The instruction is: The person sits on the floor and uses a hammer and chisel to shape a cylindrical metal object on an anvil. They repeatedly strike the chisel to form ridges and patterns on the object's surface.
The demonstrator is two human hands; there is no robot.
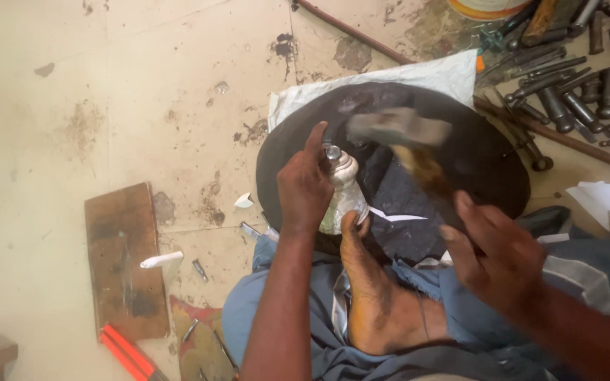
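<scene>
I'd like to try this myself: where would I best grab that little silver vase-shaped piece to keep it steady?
Probably around its narrow neck, from the left side, as the left hand does now. The silver piece stands upright on the dark round block, its wider base braced by the foot. That leaves the right side open to the blurred hammer in the right hand.

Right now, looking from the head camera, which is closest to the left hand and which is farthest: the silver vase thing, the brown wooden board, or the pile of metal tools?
1. Silver vessel: right under the left hand, which touches it.
2. Wooden board: on the floor, off to the left.
3. Pile of metal punches: top right corner, beyond the dark round block.
</scene>
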